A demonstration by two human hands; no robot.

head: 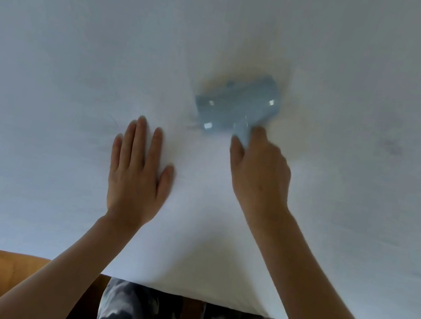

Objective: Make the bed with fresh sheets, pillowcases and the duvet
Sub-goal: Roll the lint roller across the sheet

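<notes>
Head view: white sheet (82,52) over wooden floor (1,268); left hand (137,171) fingers flat, right hand (259,179) gripping blue roller (237,105).

Soft daylight, motion blur, wide-angle bowing

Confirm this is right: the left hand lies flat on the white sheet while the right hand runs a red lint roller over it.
Not quite. In the head view the lint roller is pale blue, not red. The rest holds: the left hand lies flat on the white sheet, and the right hand grips the roller's handle against the sheet.
</notes>
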